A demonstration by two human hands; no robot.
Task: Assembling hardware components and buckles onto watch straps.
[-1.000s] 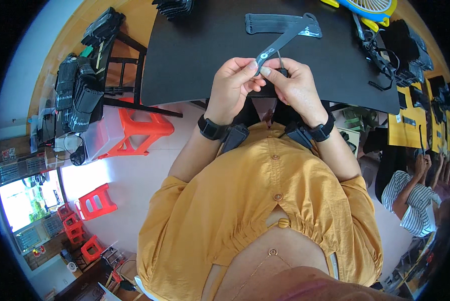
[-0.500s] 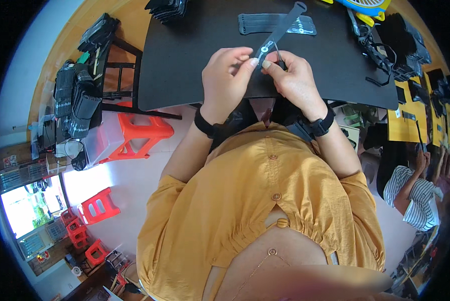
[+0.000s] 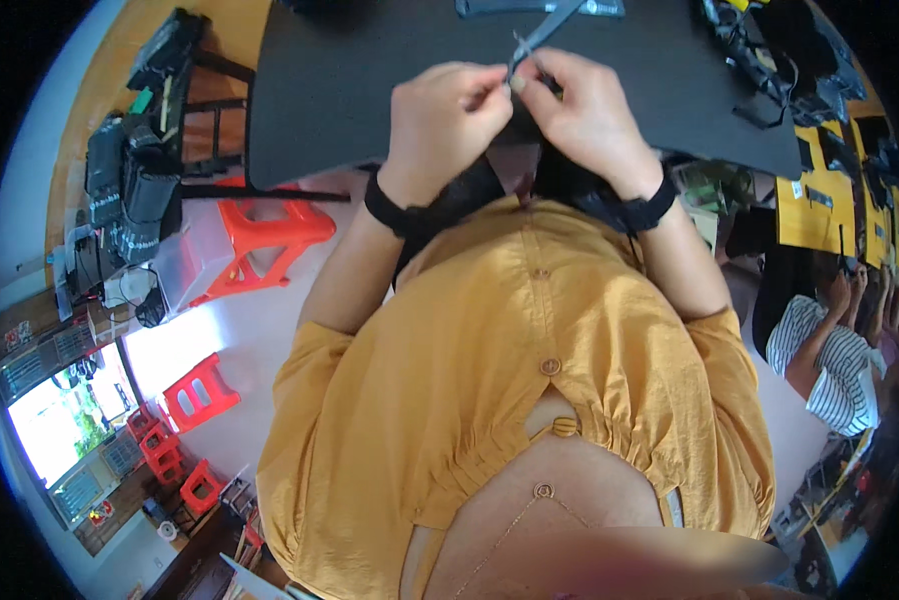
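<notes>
I pinch one narrow grey strap (image 3: 541, 28) between my left hand (image 3: 439, 125) and right hand (image 3: 584, 120), fingertips clamped on its near end. Its long axis runs up and rightward, away from me, over the black table (image 3: 349, 90). Two strips are visible; the second flat grey strip (image 3: 489, 8) lies just beyond my fingers.

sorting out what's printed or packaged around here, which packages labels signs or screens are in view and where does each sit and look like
Yellow sheets: flat rectangles with dark shapes on them, on a surface at the right, past the black table.
Small white label: on the left edge of the nearest yellow sheet.
Clear plastic wrapper: crumpled, on the floor by the orange stool, left of the table.
No screen can be made out with certainty.
</notes>
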